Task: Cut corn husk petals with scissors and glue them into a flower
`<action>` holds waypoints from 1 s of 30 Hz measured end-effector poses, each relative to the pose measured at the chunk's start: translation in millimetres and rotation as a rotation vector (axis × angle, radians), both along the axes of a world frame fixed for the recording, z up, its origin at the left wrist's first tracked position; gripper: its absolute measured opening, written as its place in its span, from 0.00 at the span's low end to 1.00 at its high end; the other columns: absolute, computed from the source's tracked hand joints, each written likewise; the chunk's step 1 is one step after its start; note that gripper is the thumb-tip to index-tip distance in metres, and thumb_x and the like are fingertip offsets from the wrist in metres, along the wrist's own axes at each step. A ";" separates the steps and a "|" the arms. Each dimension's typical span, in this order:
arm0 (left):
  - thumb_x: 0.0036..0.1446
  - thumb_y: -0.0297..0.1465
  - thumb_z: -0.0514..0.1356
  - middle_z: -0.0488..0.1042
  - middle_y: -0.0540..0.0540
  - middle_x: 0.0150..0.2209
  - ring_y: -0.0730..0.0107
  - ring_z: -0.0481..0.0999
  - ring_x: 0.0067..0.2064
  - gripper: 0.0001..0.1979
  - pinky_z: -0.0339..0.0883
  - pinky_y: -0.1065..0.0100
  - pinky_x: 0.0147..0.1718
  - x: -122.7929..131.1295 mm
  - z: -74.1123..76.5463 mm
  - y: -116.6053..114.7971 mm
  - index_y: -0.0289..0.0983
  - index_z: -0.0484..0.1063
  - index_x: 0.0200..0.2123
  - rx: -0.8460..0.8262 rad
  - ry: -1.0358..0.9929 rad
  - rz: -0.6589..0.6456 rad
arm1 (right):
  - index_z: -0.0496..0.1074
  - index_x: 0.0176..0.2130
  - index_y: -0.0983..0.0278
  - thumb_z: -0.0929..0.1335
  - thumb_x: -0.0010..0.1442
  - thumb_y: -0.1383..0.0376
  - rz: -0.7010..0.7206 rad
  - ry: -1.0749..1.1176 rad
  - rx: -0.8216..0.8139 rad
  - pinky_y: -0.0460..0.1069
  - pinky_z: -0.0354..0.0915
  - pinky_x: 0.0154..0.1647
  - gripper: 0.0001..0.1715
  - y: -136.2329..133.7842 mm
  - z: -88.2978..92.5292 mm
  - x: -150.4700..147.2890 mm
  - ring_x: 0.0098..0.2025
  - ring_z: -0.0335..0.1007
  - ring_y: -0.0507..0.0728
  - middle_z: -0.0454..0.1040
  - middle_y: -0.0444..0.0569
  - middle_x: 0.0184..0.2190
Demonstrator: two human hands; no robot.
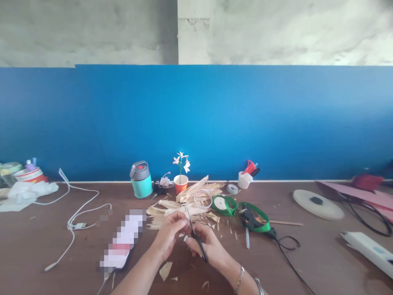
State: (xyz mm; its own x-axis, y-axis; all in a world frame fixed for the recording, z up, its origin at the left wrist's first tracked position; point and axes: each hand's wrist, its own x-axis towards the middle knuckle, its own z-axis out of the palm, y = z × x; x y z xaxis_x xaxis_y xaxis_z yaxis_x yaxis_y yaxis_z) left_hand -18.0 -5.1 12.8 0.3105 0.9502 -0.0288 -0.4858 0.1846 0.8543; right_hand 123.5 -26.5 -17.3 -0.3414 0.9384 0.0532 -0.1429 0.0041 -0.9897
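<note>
My right hand [210, 245] is closed around the black handles of a pair of scissors [200, 242], whose blades point up and away over the husks. Close beside it, my left hand [172, 232] is pinched shut at the fingertips, near the blades. Whatever sits between those fingers is too small to make out. Just beyond both hands lies a pile of pale dried corn husks [162, 213]. A cut husk scrap [166, 270] rests on the table below my wrists, with smaller shreds around it.
A red paper cup [181, 186] holds white flowers [181, 157] behind the husks. Right of them are a green ribbon spool [221, 205], a tape roll [232, 188] and a black glue gun [250, 219] with its cord. A phone [125, 237] and a teal flask [141, 184] stand left.
</note>
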 end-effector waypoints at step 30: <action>0.42 0.31 0.67 0.69 0.53 0.21 0.76 0.67 0.23 0.10 0.59 0.72 0.26 -3.8 -5.9 3.8 0.35 0.67 0.23 0.024 0.079 0.029 | 0.67 0.26 0.65 0.73 0.44 0.53 -0.066 -0.096 -0.064 0.41 0.46 0.10 0.21 0.0 10.7 0.9 0.11 0.47 0.43 0.57 0.33 0.10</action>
State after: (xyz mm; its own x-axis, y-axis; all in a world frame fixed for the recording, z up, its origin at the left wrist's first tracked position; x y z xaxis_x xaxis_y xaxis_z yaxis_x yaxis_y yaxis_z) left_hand -21.8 -1.3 6.8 0.2803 0.9595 -0.0291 -0.4217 0.1504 0.8942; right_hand 124.4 -26.4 -6.6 -0.2795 0.9594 -0.0372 -0.0486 -0.0528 -0.9974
